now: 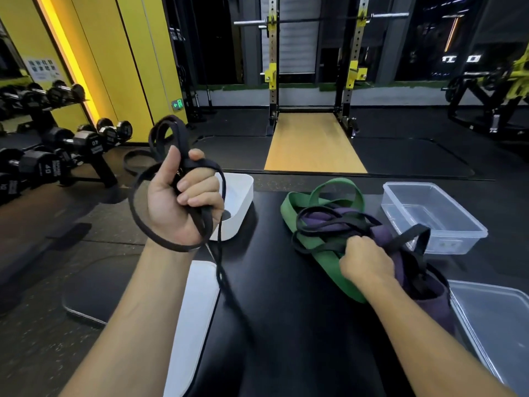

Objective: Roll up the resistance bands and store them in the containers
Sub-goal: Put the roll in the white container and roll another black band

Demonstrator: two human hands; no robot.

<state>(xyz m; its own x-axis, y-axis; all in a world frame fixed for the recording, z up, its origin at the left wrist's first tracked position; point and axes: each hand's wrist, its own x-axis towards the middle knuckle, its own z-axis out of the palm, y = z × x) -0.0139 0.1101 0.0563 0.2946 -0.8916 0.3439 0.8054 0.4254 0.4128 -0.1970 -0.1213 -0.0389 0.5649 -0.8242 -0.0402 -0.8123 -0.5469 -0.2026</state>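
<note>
Head view, early stage seemingly. Gripping a loosely looped black band (166, 133) in curled left hand (183, 202) fingers, raised near the white container (242, 196); clutching with right hand (363, 262) fingers the tangle (329, 224) of green, purple and black bands on the counter (272, 310). Nothing seen stored in the clear container (435, 213).

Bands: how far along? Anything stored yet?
Done: nothing stored; the clear tub is empty, and the white bin shows no band. In hand: left hand grips a looped black band, one strand trailing to the table; right hand grips the tangle of green, purple and black bands. Left: roll and store all.
</note>
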